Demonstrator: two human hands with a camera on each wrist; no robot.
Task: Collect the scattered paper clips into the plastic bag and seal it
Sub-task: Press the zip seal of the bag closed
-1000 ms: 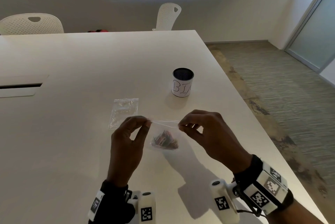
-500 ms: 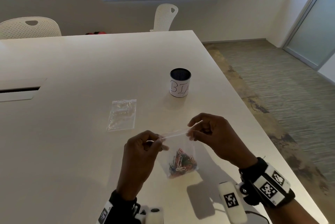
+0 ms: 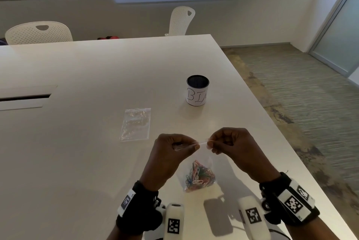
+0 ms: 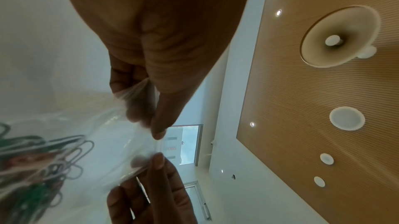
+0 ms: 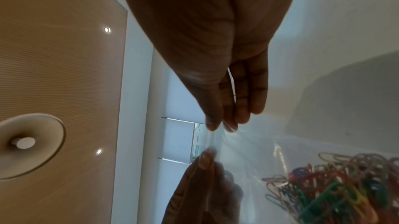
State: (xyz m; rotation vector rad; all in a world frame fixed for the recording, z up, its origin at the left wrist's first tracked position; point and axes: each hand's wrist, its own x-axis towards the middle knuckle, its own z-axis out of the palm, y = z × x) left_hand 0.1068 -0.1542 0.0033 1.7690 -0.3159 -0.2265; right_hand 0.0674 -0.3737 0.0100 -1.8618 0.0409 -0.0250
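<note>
On the white table [image 3: 77, 152], well out to the left of the fingers and a little beyond them, a second clear bag [image 3: 136, 124] lies flat. The left hand [image 3: 171, 156] has thumb and forefinger closed tight on the top strip of the plastic bag [image 3: 202, 164], its other fingers curled in behind; the left wrist view shows the thumb tip pressed against the film with the strip running out from the pinch. Directly below the gap between the two pinches the bag hangs down, and the paper clips [image 3: 199, 176], a mixed heap of red, green, blue and white, sit bunched at its bottom, nearer the wrists than the fingertips. Whether the bag's lower edge touches the table cannot be told. The right hand [image 3: 233, 148] pinches the same strip just beside the left pinch, thumb and forefinger closed on it, remaining fingers folded; the two sets of fingertips are near each other but apart. Beyond the right fingers, farther up the table, stands a black mesh cup [image 3: 197, 90] wrapped in a white paper label with handwriting.
</note>
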